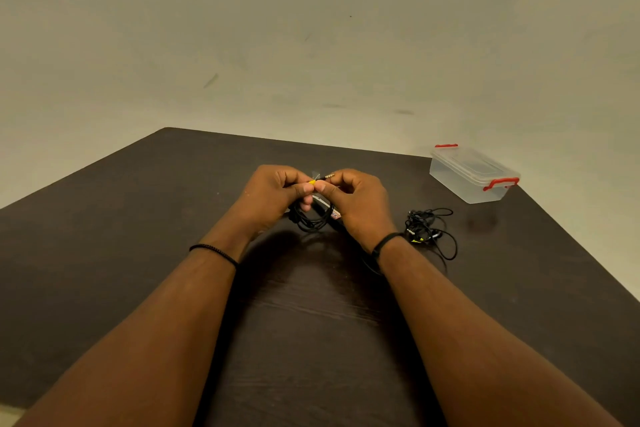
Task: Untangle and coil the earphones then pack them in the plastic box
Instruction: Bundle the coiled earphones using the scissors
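left hand (277, 196) + right hand (356, 199) pinching coiled black earphone cable (311, 220) | clear red-latched plastic box (472, 175) lidded, far right on dark bench (138, 218)

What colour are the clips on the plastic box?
Red. The head view shows the clips at both ends of the clear plastic box.

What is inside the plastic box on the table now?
Nothing shows inside the plastic box: through its clear walls it looks empty, and the lid with red clips is on. One tangle of earphones lies on the table nearby, outside it.
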